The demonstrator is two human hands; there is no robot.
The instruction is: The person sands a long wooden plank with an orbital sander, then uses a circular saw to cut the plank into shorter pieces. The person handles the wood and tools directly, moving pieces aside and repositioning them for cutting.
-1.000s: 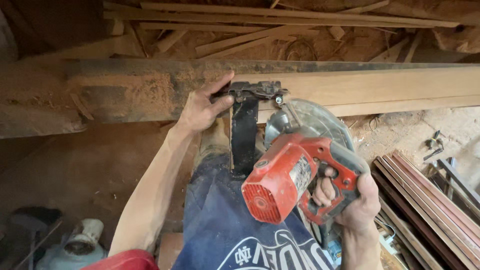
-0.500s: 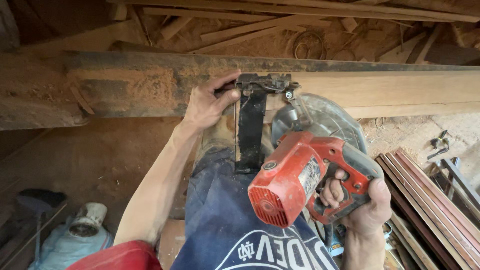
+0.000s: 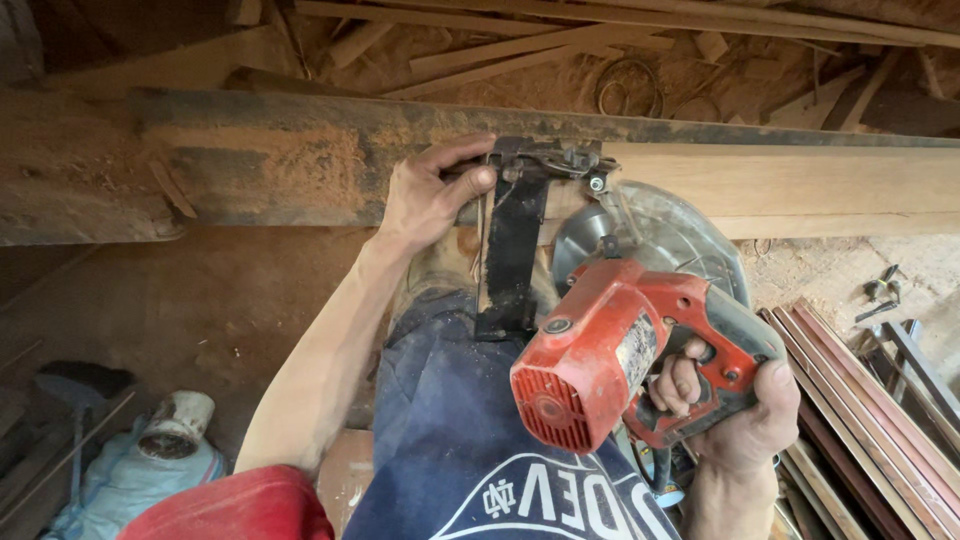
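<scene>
Fingers of the right hand (image 3: 735, 415) wrap the handle of the red circular saw (image 3: 610, 350), while the left hand (image 3: 430, 195) pinches its black base plate (image 3: 512, 250) against the long plank (image 3: 780, 180) running crosswise just beyond both hands.

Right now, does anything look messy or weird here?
Yes. Sawdust is heaped on the dark beam beside the left hand, and loose wood strips lie criss-crossed behind it. The red saw looks fine.
</scene>
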